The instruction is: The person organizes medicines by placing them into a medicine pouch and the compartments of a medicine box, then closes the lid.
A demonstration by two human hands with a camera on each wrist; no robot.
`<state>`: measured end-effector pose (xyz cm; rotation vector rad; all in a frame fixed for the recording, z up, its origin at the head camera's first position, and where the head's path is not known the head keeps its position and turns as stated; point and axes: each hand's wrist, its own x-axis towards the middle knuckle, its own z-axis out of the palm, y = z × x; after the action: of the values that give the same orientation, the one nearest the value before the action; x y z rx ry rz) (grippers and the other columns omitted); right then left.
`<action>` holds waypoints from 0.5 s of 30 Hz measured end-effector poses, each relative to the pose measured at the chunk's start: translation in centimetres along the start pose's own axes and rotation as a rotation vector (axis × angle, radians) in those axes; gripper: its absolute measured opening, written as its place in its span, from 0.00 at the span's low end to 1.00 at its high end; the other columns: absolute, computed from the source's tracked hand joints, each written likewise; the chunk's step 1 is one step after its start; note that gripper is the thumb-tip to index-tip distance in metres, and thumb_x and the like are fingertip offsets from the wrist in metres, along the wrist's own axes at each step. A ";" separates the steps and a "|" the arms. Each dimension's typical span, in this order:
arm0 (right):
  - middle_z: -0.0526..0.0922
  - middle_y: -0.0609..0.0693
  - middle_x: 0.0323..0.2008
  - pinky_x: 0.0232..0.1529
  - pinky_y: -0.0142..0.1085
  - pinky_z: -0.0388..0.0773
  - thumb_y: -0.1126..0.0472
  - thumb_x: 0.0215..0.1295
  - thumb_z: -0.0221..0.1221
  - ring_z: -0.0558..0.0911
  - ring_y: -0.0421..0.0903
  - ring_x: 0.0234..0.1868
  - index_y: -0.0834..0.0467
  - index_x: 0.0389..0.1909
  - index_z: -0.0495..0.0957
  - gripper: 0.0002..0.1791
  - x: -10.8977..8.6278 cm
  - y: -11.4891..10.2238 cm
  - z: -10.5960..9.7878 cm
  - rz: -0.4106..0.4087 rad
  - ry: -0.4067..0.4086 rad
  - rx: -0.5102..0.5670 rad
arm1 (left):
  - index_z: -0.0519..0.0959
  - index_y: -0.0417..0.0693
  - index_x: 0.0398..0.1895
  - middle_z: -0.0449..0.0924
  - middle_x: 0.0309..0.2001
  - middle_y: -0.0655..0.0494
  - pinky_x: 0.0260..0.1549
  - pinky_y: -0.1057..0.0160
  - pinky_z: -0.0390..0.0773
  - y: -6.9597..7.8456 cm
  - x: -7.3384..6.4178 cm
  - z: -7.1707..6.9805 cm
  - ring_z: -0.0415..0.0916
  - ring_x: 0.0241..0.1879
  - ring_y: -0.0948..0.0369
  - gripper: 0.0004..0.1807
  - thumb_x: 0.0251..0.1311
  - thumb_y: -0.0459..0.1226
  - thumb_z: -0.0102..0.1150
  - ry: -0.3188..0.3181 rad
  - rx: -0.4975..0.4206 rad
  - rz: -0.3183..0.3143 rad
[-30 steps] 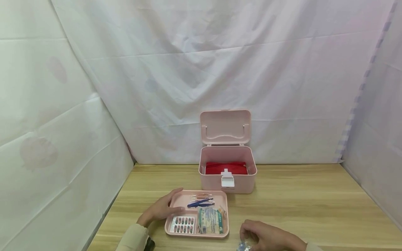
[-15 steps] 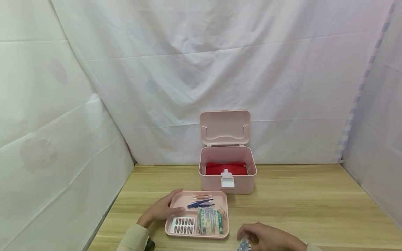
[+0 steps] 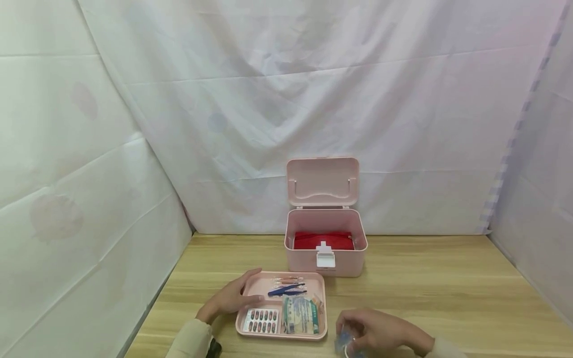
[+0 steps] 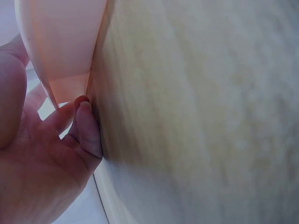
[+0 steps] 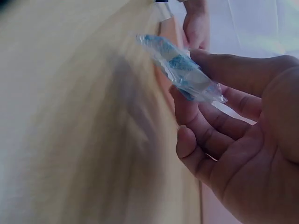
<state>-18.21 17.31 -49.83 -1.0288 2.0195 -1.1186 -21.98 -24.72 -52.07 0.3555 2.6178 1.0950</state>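
In the head view a pink tray [image 3: 315, 283] lies on the table, gripped at its left side by my left hand [image 3: 230, 297], thumb over the rim. The left wrist view shows curled fingers [image 4: 86, 123] against the tray's outer wall [image 4: 67, 37]. Inside the tray are a blister pack of capsules [image 3: 261, 320], blue tweezers [image 3: 284, 290], a bagged item with green print [image 3: 301, 315] and thin wrapped sticks [image 3: 288, 280]. Right of the tray, my right hand [image 3: 376, 328] pinches a small clear packet with blue-teal print [image 5: 180, 65] between thumb and fingers, above the table.
Behind the tray stands a pink box [image 3: 300, 262], its lid [image 3: 322, 181] raised and a red pouch [image 3: 324, 240] inside. A white latch [image 3: 325, 258] hangs on its front. White cloth [image 3: 241, 124] encloses the wooden table [image 3: 429, 278] at the back and sides.
My right hand has shifted slightly left and lifted a little with the packet, which looks blurred now. The left hand, tray and box hold their places.
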 end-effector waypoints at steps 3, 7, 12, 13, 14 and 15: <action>0.74 0.37 0.33 0.34 0.27 0.74 0.53 0.63 0.66 0.73 0.31 0.36 0.45 0.48 0.75 0.14 0.6 -0.8 -0.5 -0.023 0.024 -0.062 | 0.58 0.57 0.77 0.60 0.73 0.40 0.65 0.31 0.57 0.0 0.0 0.0 0.57 0.71 0.38 0.46 0.58 0.56 0.66 0.001 0.001 -0.003; 0.73 0.36 0.29 0.33 0.27 0.73 0.52 0.63 0.66 0.72 0.30 0.33 0.45 0.48 0.74 0.15 1.6 -2.0 -1.2 -0.051 0.065 -0.125 | 0.58 0.59 0.76 0.60 0.73 0.40 0.65 0.31 0.57 0.2 0.0 0.0 0.57 0.71 0.37 0.45 0.57 0.56 0.66 -0.001 -0.007 -0.019; 0.73 0.35 0.28 0.34 0.28 0.75 0.54 0.63 0.66 0.73 0.30 0.32 0.48 0.49 0.76 0.15 2.7 -3.6 -1.8 -0.087 0.123 -0.167 | 0.59 0.60 0.76 0.60 0.73 0.40 0.64 0.30 0.57 0.3 0.0 0.0 0.57 0.71 0.37 0.45 0.57 0.57 0.67 -0.009 -0.014 -0.033; 0.73 0.35 0.29 0.34 0.28 0.75 0.54 0.63 0.66 0.73 0.30 0.32 0.48 0.50 0.76 0.16 2.9 -3.9 -1.9 -0.083 0.133 -0.168 | 0.59 0.60 0.76 0.60 0.73 0.40 0.64 0.30 0.57 0.3 0.0 0.1 0.57 0.71 0.37 0.45 0.57 0.56 0.66 -0.010 -0.014 -0.034; 0.73 0.35 0.28 0.33 0.27 0.75 0.53 0.63 0.66 0.72 0.30 0.32 0.48 0.50 0.77 0.16 3.2 -4.2 -2.1 -0.087 0.146 -0.177 | 0.59 0.60 0.76 0.60 0.74 0.40 0.64 0.30 0.57 0.3 0.0 0.1 0.57 0.71 0.37 0.45 0.58 0.56 0.66 -0.010 -0.013 -0.035; 0.73 0.35 0.28 0.33 0.27 0.75 0.53 0.63 0.66 0.72 0.30 0.31 0.48 0.50 0.77 0.16 3.6 -4.6 -2.2 -0.092 0.157 -0.180 | 0.59 0.60 0.76 0.59 0.74 0.40 0.64 0.30 0.57 0.3 0.0 0.1 0.57 0.71 0.37 0.45 0.58 0.56 0.66 -0.009 -0.014 -0.036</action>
<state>-20.26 13.61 -45.30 -1.1655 2.2514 -1.1102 -21.93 -24.50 -51.91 0.3078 2.5972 1.0962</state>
